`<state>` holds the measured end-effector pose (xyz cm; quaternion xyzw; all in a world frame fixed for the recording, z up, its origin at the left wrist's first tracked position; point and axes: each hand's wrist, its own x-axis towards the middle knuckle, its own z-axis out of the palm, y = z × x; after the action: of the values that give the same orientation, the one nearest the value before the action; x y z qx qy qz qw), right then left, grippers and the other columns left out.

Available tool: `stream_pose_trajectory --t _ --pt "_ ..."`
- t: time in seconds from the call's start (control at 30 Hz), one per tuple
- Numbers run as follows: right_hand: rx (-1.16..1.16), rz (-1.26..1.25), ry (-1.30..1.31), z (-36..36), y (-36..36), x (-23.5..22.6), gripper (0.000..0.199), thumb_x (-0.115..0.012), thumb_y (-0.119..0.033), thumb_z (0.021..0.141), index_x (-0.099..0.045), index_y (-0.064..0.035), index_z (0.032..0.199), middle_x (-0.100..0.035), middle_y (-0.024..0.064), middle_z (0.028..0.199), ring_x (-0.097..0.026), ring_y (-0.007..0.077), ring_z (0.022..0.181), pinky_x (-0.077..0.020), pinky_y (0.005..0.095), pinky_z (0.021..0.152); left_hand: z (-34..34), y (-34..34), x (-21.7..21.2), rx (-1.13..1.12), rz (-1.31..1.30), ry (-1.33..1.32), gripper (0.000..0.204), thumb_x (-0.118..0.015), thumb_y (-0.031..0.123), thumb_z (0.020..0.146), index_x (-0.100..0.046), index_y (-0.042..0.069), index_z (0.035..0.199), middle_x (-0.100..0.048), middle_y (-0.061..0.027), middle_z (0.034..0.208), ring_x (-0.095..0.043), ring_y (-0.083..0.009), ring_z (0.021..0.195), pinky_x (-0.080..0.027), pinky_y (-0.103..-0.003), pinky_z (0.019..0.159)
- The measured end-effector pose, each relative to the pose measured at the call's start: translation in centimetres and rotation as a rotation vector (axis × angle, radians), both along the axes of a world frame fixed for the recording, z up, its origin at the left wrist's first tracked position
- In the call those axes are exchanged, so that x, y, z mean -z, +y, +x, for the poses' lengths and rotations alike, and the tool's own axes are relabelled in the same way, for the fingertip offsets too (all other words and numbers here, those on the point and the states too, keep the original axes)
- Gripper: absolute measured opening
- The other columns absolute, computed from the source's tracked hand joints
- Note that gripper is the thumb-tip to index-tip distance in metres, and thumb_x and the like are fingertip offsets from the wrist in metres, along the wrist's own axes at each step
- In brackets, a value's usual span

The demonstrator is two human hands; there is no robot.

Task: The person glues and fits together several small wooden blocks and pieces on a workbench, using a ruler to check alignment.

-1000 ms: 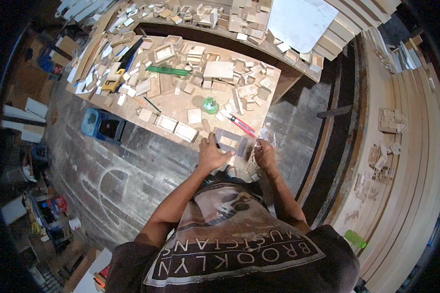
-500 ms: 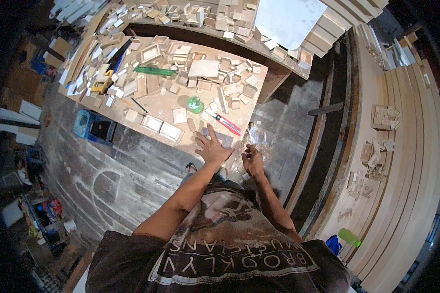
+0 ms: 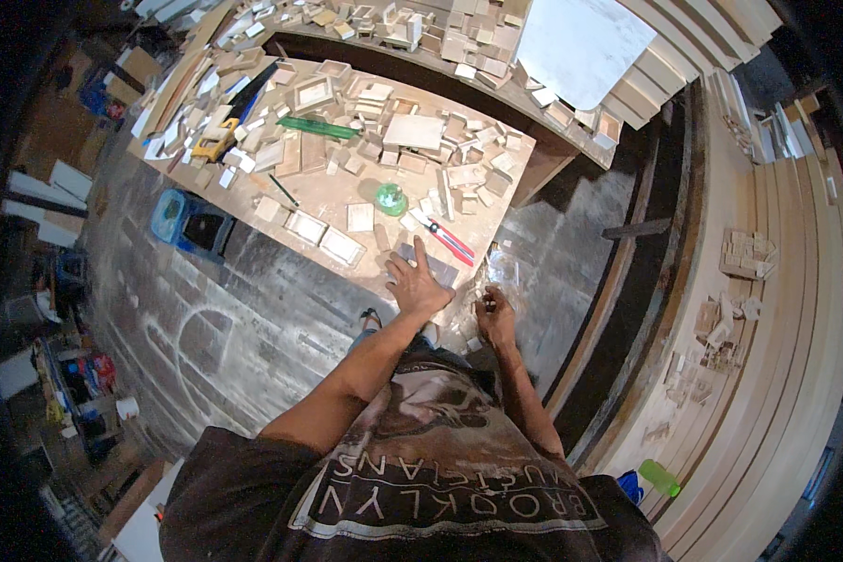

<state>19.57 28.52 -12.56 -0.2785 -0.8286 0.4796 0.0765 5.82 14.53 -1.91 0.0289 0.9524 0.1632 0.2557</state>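
Note:
My left hand (image 3: 420, 287) lies with fingers spread at the table's near right corner. Under it is a flat grey sheet (image 3: 444, 273), possibly sandpaper. Off the corner to the right, my right hand (image 3: 495, 317) has its fingers curled together; whatever they hold, if anything, is too small to make out. Beyond the left hand lies a red-handled hand tool (image 3: 451, 245), with a round green container (image 3: 391, 199) past it. A small square wooden piece (image 3: 360, 217) and two shallow wooden trays (image 3: 341, 247) rest left of my left hand.
Many small wooden boxes and offcuts cover the table (image 3: 239, 208). Among them lie a green strip (image 3: 317, 127) and a yellow-handled saw (image 3: 214, 140). A blue bin (image 3: 170, 215) stands on the floor at left. Long planks (image 3: 785, 309) are stacked at right.
The whole view has shifted slightly, so the table sits a little further right and the hands lower. Both hands keep nearly the same pose and place at the table corner.

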Motion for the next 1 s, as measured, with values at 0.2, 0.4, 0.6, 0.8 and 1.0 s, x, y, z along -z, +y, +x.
stream_pose_trajectory --t 0.2,0.4,0.6,0.8,1.0 --pt "0.012 -0.151 -0.095 0.1 0.3 -0.5 0.052 -0.071 -0.021 0.090 -0.056 -0.0003 0.136 -0.070 0.0205 0.109 -0.070 0.0270 0.087 -0.0566 0.0385 0.076 0.2 -1.3 -1.1 0.061 0.088 0.062 0.136 -0.092 0.039 0.058 -0.006 0.014 0.161 -0.020 -0.0382 0.152 -0.022 -0.0555 0.141 -0.039 -0.070 0.102" --pt "0.021 -0.166 -0.092 -0.4 0.3 -3.0 0.050 -0.073 -0.017 0.090 -0.057 -0.0008 0.135 -0.069 0.0186 0.112 -0.068 0.0244 0.091 -0.0564 0.0380 0.077 -1.0 -4.9 -4.1 0.115 0.391 0.113 0.138 -0.093 0.038 0.060 -0.004 0.008 0.161 -0.022 -0.0412 0.147 -0.024 -0.0596 0.138 -0.030 -0.071 0.108" --pt "0.057 -0.137 -0.022 -2.8 -0.6 -5.0 0.049 -0.071 -0.017 0.090 -0.058 0.0011 0.134 -0.068 0.0144 0.109 -0.068 0.0209 0.089 -0.0561 0.0351 0.075 -8.3 -10.9 -8.2 0.013 0.574 0.241 0.138 -0.094 0.038 0.060 -0.006 0.004 0.160 -0.024 -0.0410 0.147 -0.026 -0.0539 0.140 -0.029 -0.062 0.115" --pt "-0.002 -0.032 0.022 -11.4 -5.5 -12.7 0.041 -0.067 -0.014 0.091 -0.062 0.0012 0.128 -0.069 0.0118 0.104 -0.065 0.0165 0.083 -0.0536 0.0312 0.075 -20.9 -20.7 -7.0 -0.403 0.918 0.306 0.129 -0.093 0.034 0.065 -0.012 -0.007 0.157 -0.045 -0.0305 0.144 -0.048 -0.0390 0.133 -0.038 -0.042 0.114" --pt "-0.269 0.007 0.130 -28.1 -15.9 -11.0 0.041 -0.071 -0.016 0.087 -0.064 0.0019 0.124 -0.072 0.0169 0.109 -0.070 0.0236 0.086 -0.0563 0.0350 0.078 -30.6 -31.2 -6.2 -0.730 1.208 -0.210 0.116 -0.082 0.045 0.074 -0.008 0.019 0.161 -0.044 -0.0180 0.145 -0.051 -0.0345 0.123 -0.043 -0.061 0.095"
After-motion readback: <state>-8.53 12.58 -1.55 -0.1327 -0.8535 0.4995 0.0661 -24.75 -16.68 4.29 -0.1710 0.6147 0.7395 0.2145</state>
